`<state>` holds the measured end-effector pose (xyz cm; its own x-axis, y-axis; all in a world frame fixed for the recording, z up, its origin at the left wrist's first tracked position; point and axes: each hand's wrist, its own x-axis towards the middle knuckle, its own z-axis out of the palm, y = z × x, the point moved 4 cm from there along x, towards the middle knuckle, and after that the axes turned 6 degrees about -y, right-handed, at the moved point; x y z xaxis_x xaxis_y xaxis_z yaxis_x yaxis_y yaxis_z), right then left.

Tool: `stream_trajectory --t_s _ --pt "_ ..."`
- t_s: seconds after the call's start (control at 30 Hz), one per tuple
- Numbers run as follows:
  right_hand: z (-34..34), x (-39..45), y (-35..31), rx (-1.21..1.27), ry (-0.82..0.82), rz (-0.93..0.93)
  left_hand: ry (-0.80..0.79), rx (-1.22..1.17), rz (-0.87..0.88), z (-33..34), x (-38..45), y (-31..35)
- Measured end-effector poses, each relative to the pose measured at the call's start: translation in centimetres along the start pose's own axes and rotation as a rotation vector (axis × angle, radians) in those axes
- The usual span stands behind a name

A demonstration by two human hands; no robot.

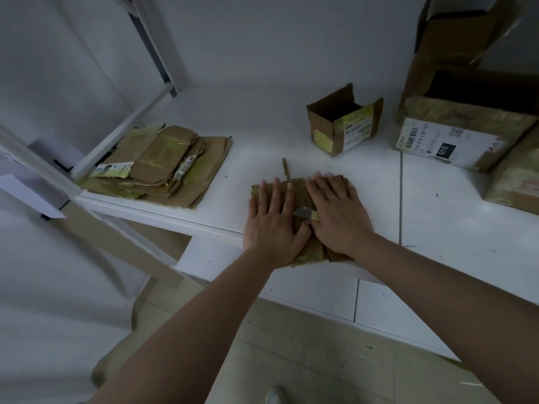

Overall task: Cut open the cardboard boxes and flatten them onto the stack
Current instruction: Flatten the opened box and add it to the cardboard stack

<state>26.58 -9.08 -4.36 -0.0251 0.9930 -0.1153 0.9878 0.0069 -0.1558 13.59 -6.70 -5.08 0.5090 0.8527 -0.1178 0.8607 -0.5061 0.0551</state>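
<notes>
A flattened cardboard box (309, 254) with yellow-green tape lies at the front edge of the white table (262, 135). My left hand (271, 218) and my right hand (338, 217) press down on it side by side, fingers straight and spread. A utility knife (304, 214) with a short grey blade and yellow body pokes out from under my right hand's thumb side, between the two hands. The stack of flattened boxes (163, 167) sits at the table's left end, apart from my hands.
A small open box (344, 126) stands upright behind my hands. A bigger labelled box (455, 135) sits at the back right, a torn tall box (460, 33) behind it, and another box (516, 182) at the right edge. A white shelf frame (122, 135) runs along the left.
</notes>
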Motion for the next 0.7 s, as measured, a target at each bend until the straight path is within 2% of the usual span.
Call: stream_trajectory --t_s 0.4,0.53,0.6,0.63,0.7 --pt "0.4 0.5 0.3 -0.010 -0.042 -0.006 -0.045 -0.001 -0.018 0.4 0.3 -0.5" --pt "-0.4 0.9 0.4 0.089 -0.101 -0.014 -0.142 -0.035 -0.016 -0.8 0.6 -0.5" --pt "-1.5 0.8 0.7 0.247 -0.148 -0.024 -0.199 -0.085 0.002 -1.7 0.5 -0.8" --pt "-2.2 0.6 1.0 0.353 -0.134 -0.017 -0.176 -0.090 0.015 -2.2 0.1 -0.7" --pt "-3.4 -0.1 1.9 0.456 -0.044 0.024 -0.019 -0.127 0.003 -3.1 -1.1 -0.5"
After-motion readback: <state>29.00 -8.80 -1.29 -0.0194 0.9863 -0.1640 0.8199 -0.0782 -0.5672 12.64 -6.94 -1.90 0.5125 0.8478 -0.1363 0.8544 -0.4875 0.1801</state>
